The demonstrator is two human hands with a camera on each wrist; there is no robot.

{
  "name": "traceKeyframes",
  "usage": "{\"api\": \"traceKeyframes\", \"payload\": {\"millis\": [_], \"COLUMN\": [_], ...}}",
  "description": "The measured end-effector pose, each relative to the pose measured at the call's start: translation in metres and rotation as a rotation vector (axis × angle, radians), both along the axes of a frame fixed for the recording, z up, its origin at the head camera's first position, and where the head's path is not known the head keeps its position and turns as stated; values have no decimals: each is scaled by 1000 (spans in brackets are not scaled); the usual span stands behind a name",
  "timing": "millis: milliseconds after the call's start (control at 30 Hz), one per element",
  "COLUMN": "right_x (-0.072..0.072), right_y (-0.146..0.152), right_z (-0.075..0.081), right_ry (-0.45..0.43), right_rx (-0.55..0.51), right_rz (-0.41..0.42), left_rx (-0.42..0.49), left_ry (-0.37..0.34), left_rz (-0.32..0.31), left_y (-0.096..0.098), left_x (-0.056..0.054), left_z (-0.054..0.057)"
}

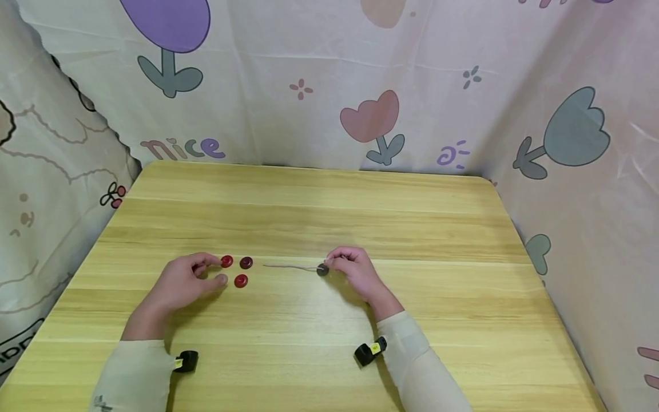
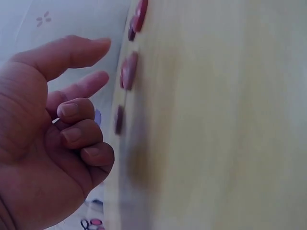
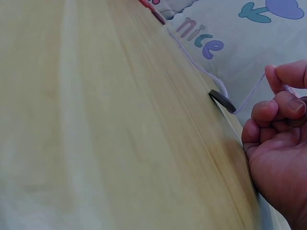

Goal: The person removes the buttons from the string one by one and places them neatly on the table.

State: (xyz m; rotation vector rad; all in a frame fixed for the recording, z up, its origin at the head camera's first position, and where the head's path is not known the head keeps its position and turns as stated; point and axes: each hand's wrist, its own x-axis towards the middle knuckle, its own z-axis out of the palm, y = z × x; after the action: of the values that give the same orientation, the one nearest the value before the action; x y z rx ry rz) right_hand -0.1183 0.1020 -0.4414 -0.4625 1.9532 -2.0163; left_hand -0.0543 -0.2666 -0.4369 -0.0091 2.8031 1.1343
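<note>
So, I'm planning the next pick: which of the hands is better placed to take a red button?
Probably the left hand: it's beside the red buttons and looks empty, while the right hand, farther off, pinches the string.

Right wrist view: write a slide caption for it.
Right hand pinching a pale string that leads to a dark disc.

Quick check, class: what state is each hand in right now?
Left hand: open, thumb and index finger apart, holding nothing.
Right hand: closed, pinching the string.
</note>
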Motion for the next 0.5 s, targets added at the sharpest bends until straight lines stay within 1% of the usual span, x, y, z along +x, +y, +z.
{"api": "traceKeyframes", "payload": {"millis": [67, 133, 267, 333, 400, 500], "right_x": [0, 0, 0, 1, 1, 2], "right_y": [0, 0, 0, 0, 0, 0], "right_z": [1, 2, 4, 4, 4, 4], "right_ry": [-1, 0, 6, 7, 7, 4], "right_rx": [1, 2, 6, 7, 6, 3], "right_rz": [-2, -1, 1, 1, 0, 0], "left_rx": [9, 40, 132, 162, 142, 79], "left_ry": [20, 18, -31, -53, -38, 11], "left_rz": [-6, -15, -34, -45, -70, -119], "left_y": [5, 11, 26, 34, 42, 56], "left_x": [-5, -10, -22, -28, -33, -40], "left_z": [2, 5, 13, 17, 20, 21]}}
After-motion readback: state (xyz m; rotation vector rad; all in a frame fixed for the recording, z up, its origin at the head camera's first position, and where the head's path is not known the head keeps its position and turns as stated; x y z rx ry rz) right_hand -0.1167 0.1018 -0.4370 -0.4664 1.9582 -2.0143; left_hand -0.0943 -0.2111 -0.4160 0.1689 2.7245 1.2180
